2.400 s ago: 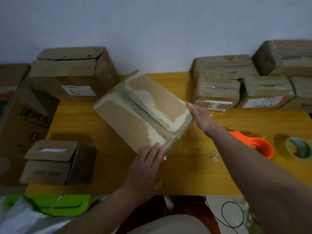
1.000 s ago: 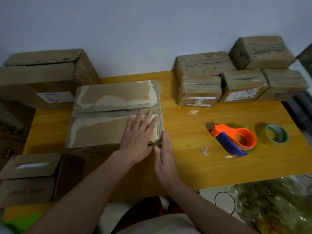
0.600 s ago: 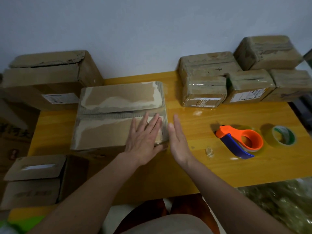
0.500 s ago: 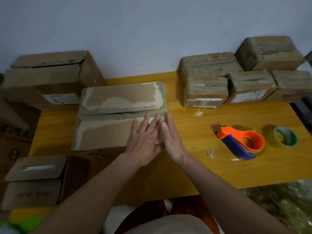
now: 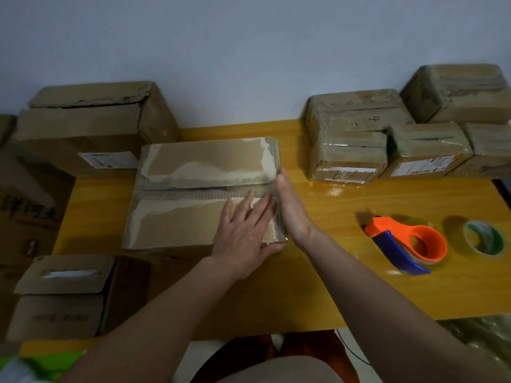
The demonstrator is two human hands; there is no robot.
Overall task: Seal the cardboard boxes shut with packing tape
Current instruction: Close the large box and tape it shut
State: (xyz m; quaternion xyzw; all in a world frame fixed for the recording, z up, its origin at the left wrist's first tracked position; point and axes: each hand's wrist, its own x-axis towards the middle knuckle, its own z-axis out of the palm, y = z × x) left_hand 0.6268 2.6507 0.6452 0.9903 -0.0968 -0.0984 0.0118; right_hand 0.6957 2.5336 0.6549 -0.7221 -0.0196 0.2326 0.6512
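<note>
A flat cardboard box [image 5: 193, 172] lies in the middle of the yellow table [image 5: 345, 217], its two top flaps closed and a strip of clear tape along the seam. My left hand [image 5: 243, 230] rests flat on the near flap at the box's right end, fingers spread and straight. My right hand [image 5: 290, 205] stands on edge with straight fingers, pressed against the box's right side. An orange and blue tape dispenser [image 5: 406, 244] lies on the table to the right, apart from both hands. A loose roll of tape [image 5: 482, 239] lies beside it.
Several taped boxes [image 5: 359, 134] are stacked at the back right. A large box [image 5: 91, 125] stands at the back left, a small open-flapped one [image 5: 63, 294] at the front left. The wall is close behind.
The box was turned from a diagonal to square on the table. My right hand slid forward along the box's right side. My left hand stayed flat on the top.
</note>
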